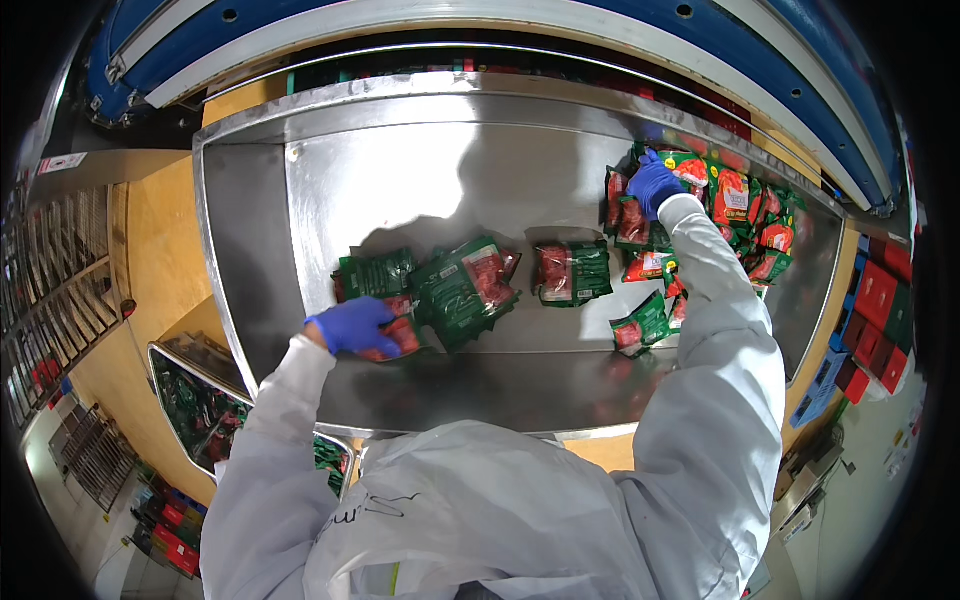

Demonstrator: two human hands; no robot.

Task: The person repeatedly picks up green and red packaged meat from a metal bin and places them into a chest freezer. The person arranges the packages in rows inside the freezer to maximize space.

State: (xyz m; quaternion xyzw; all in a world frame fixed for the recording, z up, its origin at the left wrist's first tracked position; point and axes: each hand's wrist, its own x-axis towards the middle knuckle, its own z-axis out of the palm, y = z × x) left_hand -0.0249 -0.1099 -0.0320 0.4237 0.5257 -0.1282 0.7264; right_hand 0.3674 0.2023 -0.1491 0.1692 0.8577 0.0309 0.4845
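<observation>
Green-and-red food packets lie in a stainless steel tray (pixel 375 172). At the tray's left, my left hand (pixel 356 328), in a blue glove, rests on a red-windowed packet (pixel 402 337); whether the fingers grip it cannot be told. Just right of it are a larger green packet stack (pixel 465 292) and another stack (pixel 574 273) near the middle. My right hand (pixel 654 184), also blue-gloved, reaches to the heap of packets (pixel 731 199) at the far right. Its fingers touch packets at the heap's left edge, their tips partly hidden. A single packet (pixel 641 324) lies below the heap.
A blue machine frame (pixel 795 90) with a pale rail spans the far side. Bins of packets (pixel 199 405) stand below the tray's left corner. Red and dark boxes (pixel 874 315) and a blue crate (pixel 821 386) are at the right. Metal racks (pixel 64 289) stand at the left.
</observation>
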